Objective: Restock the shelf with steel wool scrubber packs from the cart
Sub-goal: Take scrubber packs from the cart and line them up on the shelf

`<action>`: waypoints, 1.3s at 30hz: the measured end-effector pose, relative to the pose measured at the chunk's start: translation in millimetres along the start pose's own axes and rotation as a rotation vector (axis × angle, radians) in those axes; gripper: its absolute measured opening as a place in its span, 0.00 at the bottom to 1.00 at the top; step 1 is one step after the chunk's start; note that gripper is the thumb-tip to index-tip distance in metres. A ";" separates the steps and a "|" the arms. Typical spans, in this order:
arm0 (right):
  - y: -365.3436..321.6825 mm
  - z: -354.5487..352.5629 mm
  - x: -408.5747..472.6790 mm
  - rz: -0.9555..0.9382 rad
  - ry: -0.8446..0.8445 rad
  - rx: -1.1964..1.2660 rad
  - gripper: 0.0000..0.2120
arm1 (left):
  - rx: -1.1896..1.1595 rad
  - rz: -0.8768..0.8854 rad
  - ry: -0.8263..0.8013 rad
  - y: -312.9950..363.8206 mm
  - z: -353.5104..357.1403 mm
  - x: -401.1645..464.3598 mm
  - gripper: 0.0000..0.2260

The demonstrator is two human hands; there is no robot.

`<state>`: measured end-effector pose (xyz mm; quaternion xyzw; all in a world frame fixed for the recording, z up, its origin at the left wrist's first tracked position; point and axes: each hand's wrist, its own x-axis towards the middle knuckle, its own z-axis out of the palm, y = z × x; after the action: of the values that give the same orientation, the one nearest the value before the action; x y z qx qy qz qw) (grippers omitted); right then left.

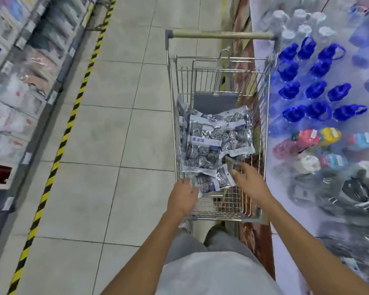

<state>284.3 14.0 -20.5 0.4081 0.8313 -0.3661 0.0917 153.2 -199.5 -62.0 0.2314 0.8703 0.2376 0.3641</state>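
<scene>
A wire shopping cart (171, 86) stands in the aisle in front of me, with several clear steel wool scrubber packs (213, 135) piled in its basket. My left hand (182, 196) reaches over the near rim, and its fingers grip the edge of the nearest small pack (209, 183). My right hand (250, 182) hovers over the basket just right of that pack, fingers spread and holding nothing. The shelf (19, 86) along the left of the aisle holds blurred packaged goods.
On the right, a display holds blue-capped water bottles (315, 90), coloured bottles and dark items. A yellow-and-black striped line (73, 116) runs along the tiled floor beside the left shelf. Open floor lies between cart and shelf.
</scene>
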 end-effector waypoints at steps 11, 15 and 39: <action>11.4 -17.3 185.9 0.266 0.037 0.237 0.26 | -0.180 -0.163 -0.135 35.3 -4.4 160.0 0.26; 25.3 -15.7 248.4 0.347 0.042 0.205 0.29 | -0.237 -0.223 -0.140 48.9 7.6 216.8 0.30; 71.9 8.0 339.1 0.556 0.060 0.332 0.24 | -0.314 -0.602 -0.123 25.9 47.9 330.8 0.31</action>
<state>116.3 244.6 -217.6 0.6395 0.6194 -0.4452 0.0959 -12.9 22.8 -250.0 -0.0809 0.8287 0.2362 0.5009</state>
